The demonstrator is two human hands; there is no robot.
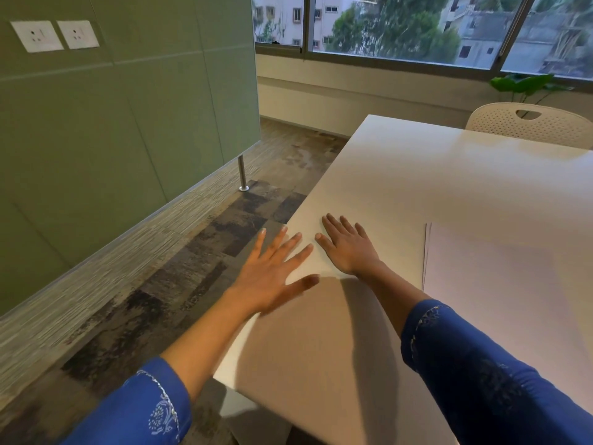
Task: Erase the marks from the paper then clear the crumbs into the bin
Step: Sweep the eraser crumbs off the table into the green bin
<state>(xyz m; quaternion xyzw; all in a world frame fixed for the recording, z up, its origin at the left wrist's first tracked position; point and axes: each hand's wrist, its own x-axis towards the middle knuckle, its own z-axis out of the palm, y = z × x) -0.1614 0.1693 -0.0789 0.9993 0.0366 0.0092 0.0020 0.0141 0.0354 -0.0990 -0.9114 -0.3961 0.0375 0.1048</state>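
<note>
White paper (pixel 500 284) right of right hand (pixel 348 248)

White table (pixel 417 175), white-embroidered blue sleeve (pixel 481 374), green wall (pixel 128 107)

Office meeting room, white table (pixel 401 175), green partition (pixel 128 107), wall sockets (pixel 54 35), perforated chair (pixel 500 122)

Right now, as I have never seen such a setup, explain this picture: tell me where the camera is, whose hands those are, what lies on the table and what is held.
There is no machine here: a person wears one camera on the head, looking forward and down at their own bare hands. The left hand is spread open at the edge of the white table; the right hand lies flat on it. Sheets of paper lie to the right, and a chair stands beyond. Neither hand holds anything.
</note>
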